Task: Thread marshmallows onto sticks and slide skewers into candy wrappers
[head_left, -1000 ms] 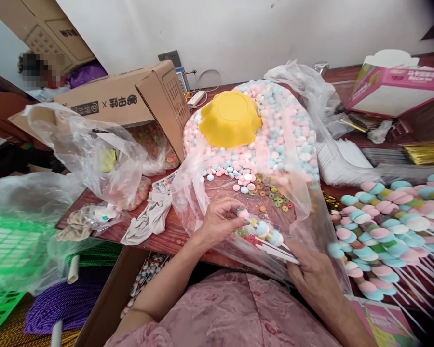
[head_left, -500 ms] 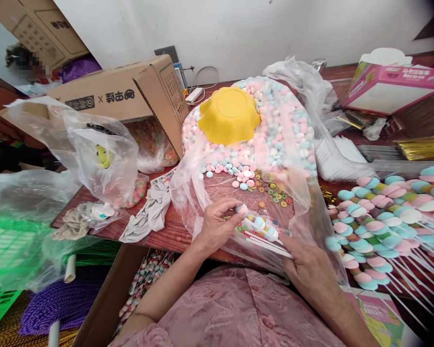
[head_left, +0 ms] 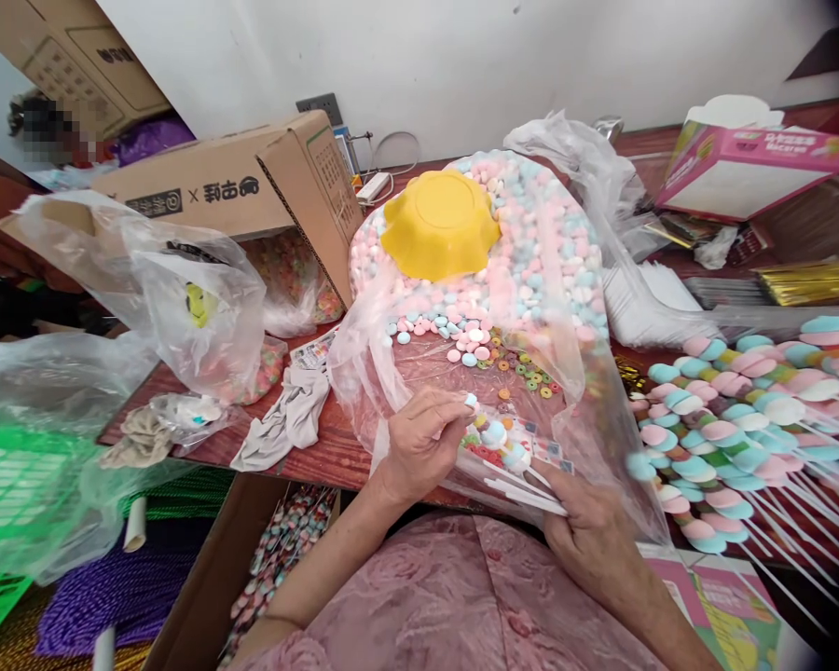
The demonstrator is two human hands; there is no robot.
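My left hand (head_left: 425,438) pinches a small blue-and-white candy (head_left: 471,400) between thumb and fingertips, above the plastic sheet. Closed round several white sticks (head_left: 524,492) is my right hand (head_left: 591,522), lower and to the right. Blue, white and green candies (head_left: 495,433) are threaded on the upper ends of those sticks, just right of my left hand. Beyond the hands lie loose pink and blue candies (head_left: 461,340) and small ring candies (head_left: 524,370). An upside-down yellow bowl (head_left: 442,224) rests on the larger candy heap (head_left: 542,242).
Many finished-looking candy skewers (head_left: 734,438) lie at the right. A cardboard box (head_left: 300,196) and a plastic bag (head_left: 196,280) stand left, near a grey cloth (head_left: 290,415). Below the table edge, an open box (head_left: 202,568) holds more skewers. A pink carton (head_left: 762,168) sits back right.
My left hand has drawn slightly away from the skewers and its fingers have turned, holding a candy. The right hand has shifted slightly down, still gripping the sticks.
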